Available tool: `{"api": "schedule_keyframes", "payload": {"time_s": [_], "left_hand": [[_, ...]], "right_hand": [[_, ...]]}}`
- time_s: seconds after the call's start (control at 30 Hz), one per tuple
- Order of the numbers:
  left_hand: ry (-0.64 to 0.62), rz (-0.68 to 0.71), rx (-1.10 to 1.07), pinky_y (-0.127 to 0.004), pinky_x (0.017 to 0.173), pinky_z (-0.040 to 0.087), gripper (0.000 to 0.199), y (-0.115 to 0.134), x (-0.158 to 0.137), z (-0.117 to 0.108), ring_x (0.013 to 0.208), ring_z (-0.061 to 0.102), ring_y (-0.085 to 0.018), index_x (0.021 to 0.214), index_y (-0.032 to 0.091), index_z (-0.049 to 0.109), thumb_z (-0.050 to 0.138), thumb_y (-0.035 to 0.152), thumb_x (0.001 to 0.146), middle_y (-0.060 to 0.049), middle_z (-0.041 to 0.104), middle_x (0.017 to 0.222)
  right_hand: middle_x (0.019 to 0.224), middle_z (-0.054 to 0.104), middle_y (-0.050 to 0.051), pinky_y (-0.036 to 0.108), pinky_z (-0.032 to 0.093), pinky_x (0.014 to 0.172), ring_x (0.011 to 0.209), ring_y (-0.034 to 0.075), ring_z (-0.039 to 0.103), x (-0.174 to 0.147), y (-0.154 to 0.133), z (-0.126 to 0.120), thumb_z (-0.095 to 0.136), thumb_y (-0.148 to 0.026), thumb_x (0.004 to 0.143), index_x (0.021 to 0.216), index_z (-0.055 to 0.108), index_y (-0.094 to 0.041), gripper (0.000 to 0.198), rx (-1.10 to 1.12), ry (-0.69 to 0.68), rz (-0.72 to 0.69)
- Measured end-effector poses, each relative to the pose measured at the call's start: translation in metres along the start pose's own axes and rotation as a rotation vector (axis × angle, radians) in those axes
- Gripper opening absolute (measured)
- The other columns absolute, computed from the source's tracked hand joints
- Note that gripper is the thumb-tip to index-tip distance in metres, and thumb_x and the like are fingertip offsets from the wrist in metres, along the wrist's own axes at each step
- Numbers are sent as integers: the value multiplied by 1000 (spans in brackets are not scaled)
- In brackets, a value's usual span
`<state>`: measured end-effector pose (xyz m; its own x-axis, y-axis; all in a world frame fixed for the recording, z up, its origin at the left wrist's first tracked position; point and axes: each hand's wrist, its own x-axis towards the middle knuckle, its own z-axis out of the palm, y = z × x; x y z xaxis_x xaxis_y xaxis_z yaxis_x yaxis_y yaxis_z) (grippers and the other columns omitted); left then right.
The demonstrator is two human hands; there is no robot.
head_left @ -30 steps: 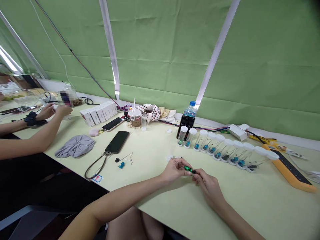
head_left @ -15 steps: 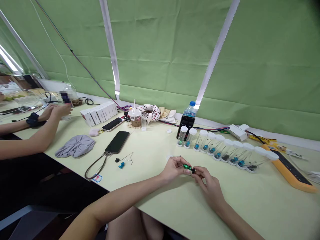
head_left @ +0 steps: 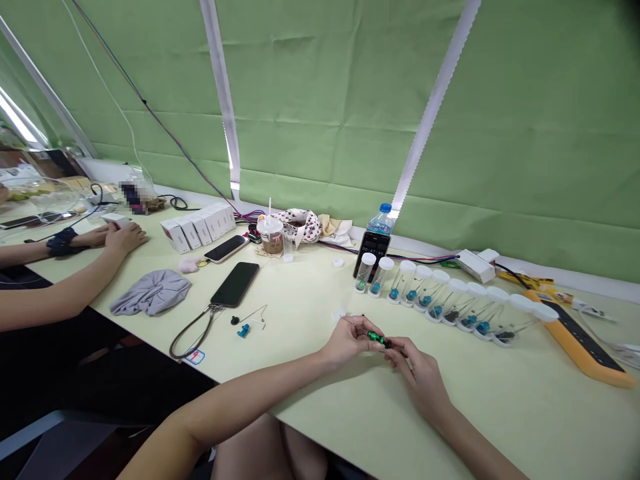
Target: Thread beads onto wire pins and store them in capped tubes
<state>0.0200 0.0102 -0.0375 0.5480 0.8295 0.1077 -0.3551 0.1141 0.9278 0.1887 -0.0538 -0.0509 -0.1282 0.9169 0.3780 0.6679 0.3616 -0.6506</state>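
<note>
Between my two hands is a small shiny green part (head_left: 375, 338) with a black round end (head_left: 387, 344). My left hand (head_left: 347, 343) pinches the green section with thumb and fingers. From the other side, the fingertips of my right hand (head_left: 419, 375) close on the black end. Both hands are just above the table, and my fingers partly cover the piece. Left of them lie a small blue part (head_left: 243, 330), a black knob (head_left: 235, 321) and thin bent metal wires (head_left: 260, 319).
A row of several clear tubes (head_left: 385, 275) with white lids, holding small parts, stretches rightward. Behind it a phone (head_left: 373, 248) leans on a water bottle (head_left: 381, 222). An orange power strip (head_left: 583, 347) lies right; a black phone (head_left: 235, 284) and grey cloth (head_left: 151, 292) left. Another person's hands (head_left: 123, 237) hold a white box.
My hands stay almost in place, with the green part turned slightly between my fingers. The other person's hands have come down to the table with a white box.
</note>
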Motion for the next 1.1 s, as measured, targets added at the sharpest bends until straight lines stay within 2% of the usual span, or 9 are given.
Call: {"api": "schedule_keyframes", "payload": {"time_s": [0.7, 0.8, 0.97, 1.1], "left_hand": [[-21, -7, -6, -26, 66, 46, 35, -1, -1, 0, 68, 59, -13, 77, 10, 67, 82, 29, 51, -5, 64, 75], [-22, -3, -15, -26, 67, 47, 36, -1, 0, 0, 68, 60, -13, 77, 10, 66, 82, 29, 51, -5, 64, 74], [10, 12, -24, -29, 69, 49, 36, 3, 0, 0, 70, 61, -15, 77, 10, 66, 82, 29, 51, -7, 65, 76], [-12, 16, -37, -30, 70, 50, 35, 4, -1, 0, 71, 62, -15, 78, 9, 66, 81, 27, 52, -8, 66, 78]], "right_hand": [[67, 63, 0, 23, 50, 56, 56, 14, 60, 0, 0, 0, 34, -39, 93, 92, 51, -23, 24, 31, -38, 38], [68, 62, 0, 23, 49, 57, 58, 14, 60, 1, 0, -1, 34, -38, 94, 95, 51, -23, 23, 33, -41, 32], [70, 62, -1, 25, 48, 59, 58, 15, 59, 1, -2, 0, 37, -39, 93, 112, 46, -23, 26, -10, -18, 8], [70, 63, 0, 25, 48, 57, 58, 15, 59, 0, -2, 2, 40, -38, 92, 110, 44, -23, 24, 12, 12, 31]]}}
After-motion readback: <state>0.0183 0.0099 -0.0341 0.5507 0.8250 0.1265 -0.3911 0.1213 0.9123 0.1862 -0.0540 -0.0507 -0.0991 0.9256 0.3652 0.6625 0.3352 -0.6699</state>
